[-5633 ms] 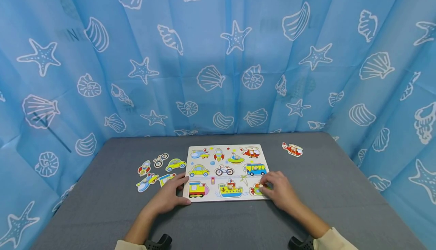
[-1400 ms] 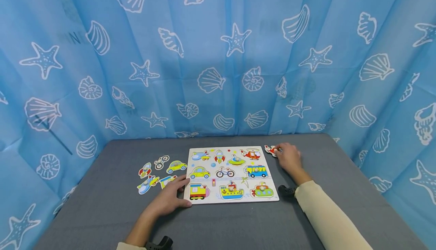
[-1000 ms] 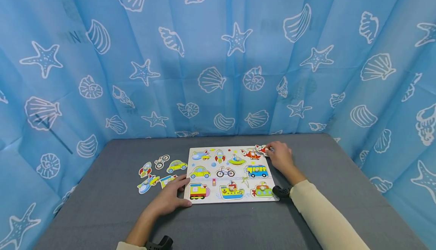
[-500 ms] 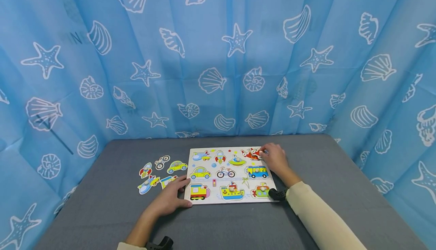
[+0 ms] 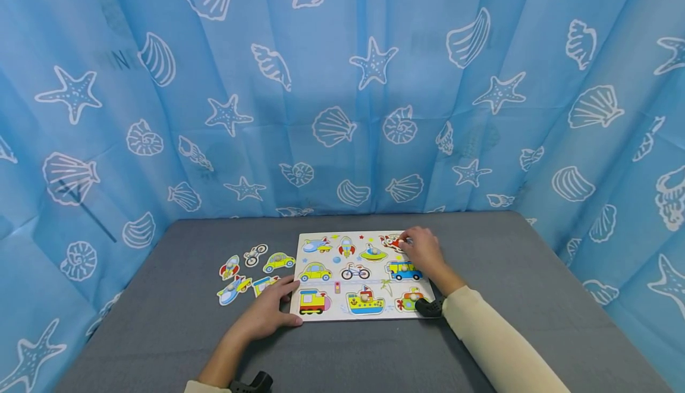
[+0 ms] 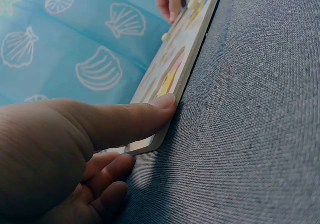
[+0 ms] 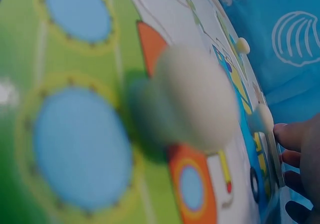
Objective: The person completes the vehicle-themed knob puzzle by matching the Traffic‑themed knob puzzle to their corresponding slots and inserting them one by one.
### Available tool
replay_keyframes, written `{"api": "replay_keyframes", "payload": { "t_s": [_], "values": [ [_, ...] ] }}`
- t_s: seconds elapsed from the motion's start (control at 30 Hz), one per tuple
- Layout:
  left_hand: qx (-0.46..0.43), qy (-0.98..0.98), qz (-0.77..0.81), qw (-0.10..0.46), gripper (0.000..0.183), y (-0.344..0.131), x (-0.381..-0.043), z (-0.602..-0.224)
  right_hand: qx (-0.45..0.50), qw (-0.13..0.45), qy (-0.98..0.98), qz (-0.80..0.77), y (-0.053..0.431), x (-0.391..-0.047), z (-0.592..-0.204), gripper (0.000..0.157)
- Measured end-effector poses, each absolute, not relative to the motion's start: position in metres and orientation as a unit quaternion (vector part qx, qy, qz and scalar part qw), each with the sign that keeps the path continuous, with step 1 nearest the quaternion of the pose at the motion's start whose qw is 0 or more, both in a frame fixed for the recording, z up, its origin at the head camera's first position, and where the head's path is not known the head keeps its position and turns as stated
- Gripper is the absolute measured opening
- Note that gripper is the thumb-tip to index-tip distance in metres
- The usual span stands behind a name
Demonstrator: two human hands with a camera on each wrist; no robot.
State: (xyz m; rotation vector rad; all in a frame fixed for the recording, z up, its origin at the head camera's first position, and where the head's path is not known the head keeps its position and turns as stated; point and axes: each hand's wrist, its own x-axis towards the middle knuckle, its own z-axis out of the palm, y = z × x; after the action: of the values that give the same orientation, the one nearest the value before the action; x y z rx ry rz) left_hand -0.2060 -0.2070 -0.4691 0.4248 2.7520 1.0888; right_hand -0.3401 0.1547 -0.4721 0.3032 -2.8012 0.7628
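My left hand [image 5: 264, 313] holds the lower left corner of the white puzzle board [image 5: 338, 314]. In the left wrist view the thumb [image 6: 135, 124] lies along the board's front edge and the fingers curl at its side. My right hand [image 5: 427, 249] pinches the red helicopter piece [image 5: 392, 242] over the helicopter picture at the board's upper right; the fingers hide part of it. Knobbed pieces sit in the board: a bus [image 5: 405, 271], a ship [image 5: 365, 302], a flying saucer [image 5: 372, 252] and a submarine [image 5: 409, 301], whose knob [image 7: 197, 98] looms large in the right wrist view.
Left of the board lie loose pieces: a rocket [image 5: 229, 267], a motorbike [image 5: 255, 255], a car [image 5: 279, 262], a plane [image 5: 234, 290] and a train [image 5: 264, 285] partly behind my left hand. A blue shell-print curtain [image 5: 342, 101] hangs behind the grey table [image 5: 342, 357].
My right hand left the submarine piece, took the helicopter piece from the table at the right, and carried it left over its picture on the board. My left hand has stayed at the corner.
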Motion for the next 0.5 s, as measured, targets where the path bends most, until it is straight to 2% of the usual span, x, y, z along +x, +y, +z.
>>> {"api": "replay_keyframes", "payload": {
  "t_s": [0.5],
  "values": [
    [0.138,0.92,0.359,0.076,0.077,-0.207,-0.207,-0.468,0.096,0.111,-0.955,0.257,0.142,-0.34,-0.472,0.011]
  ]
}}
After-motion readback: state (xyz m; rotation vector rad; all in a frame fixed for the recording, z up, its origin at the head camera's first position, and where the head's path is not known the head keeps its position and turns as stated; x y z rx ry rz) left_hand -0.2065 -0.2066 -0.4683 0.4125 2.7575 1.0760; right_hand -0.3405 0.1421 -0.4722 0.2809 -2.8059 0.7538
